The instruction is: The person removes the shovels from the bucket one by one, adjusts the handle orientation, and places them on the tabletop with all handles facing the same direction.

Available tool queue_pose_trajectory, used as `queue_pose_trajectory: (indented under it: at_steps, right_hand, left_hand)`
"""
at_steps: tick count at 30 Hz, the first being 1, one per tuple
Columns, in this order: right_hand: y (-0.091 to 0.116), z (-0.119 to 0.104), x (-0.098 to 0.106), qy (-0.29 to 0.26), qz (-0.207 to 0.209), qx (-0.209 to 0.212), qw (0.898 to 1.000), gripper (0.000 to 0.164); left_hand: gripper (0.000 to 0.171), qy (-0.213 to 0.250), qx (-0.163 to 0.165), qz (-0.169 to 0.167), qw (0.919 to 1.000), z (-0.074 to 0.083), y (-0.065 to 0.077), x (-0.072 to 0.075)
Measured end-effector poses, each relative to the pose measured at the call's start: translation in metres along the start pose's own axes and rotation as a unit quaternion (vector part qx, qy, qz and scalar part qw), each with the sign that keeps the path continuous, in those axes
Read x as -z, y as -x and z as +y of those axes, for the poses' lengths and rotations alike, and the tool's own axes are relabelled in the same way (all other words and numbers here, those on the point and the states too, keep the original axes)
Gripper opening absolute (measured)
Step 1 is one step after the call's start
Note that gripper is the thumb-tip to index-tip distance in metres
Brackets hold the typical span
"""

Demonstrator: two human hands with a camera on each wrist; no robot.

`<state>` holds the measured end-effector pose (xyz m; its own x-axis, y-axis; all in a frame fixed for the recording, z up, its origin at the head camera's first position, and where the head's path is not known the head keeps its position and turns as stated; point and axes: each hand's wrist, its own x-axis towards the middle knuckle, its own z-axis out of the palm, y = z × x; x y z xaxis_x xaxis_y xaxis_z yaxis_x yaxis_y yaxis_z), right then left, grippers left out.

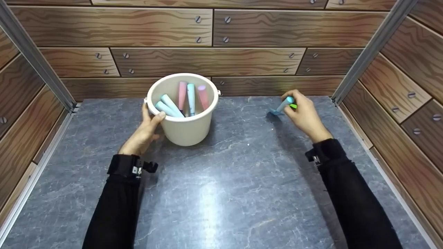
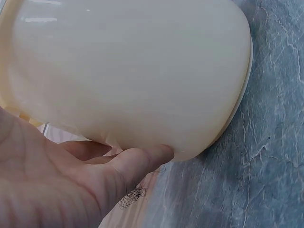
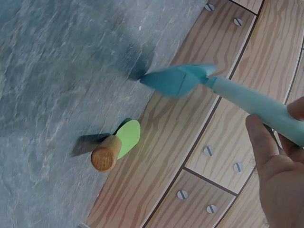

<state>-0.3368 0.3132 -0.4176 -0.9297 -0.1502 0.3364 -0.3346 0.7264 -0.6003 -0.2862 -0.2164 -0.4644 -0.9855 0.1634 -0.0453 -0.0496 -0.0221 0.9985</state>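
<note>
My left hand (image 1: 140, 136) holds the cream bucket (image 1: 188, 131) by its near left side, thumb at the rim and fingers against the outer wall. The left wrist view shows those fingers (image 2: 147, 159) touching the wall low down. Inside the bucket stand several tools with light blue handles (image 1: 169, 103) and pink handles (image 1: 182, 95); their lower ends are hidden. At the right, my right hand (image 1: 304, 114) grips a small blue trowel (image 3: 175, 81) by its pale handle, blade pointing down close over the tabletop. Beside it is a green, flat-ended tool with a wooden handle (image 3: 105, 154).
The grey marbled tabletop (image 1: 221, 173) is walled in by wood-plank panels (image 1: 249, 62) at the back and both sides. Metal posts (image 1: 372, 52) stand at the back corners. The green tool lies near the back wall, partly behind my right hand in the head view.
</note>
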Motion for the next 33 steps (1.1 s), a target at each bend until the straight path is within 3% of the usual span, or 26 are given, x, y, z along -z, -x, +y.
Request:
queue_pose_trajectory:
  at_steps: [7,16,26,33]
  right_hand:
    - [0.004,0.007,0.001,0.032,-0.005,0.01,0.999,0.03]
    - [0.008,0.016,0.0,0.065,-0.08,-0.019,0.995,0.042]
    - [0.012,0.03,-0.008,0.132,-0.115,0.046,0.983,0.044]
    - [0.012,0.034,-0.014,0.168,-0.148,0.051,0.973,0.049]
  left_hand:
    - [0.113,0.005,0.001,-0.003,1.0,0.001,0.0,-0.001]
    - [0.114,0.001,-0.001,-0.007,1.0,0.001,0.0,0.0]
    - [0.116,0.003,0.007,-0.004,1.0,0.001,0.0,0.001]
    - [0.118,0.0,0.009,-0.004,1.0,0.001,0.001,0.0]
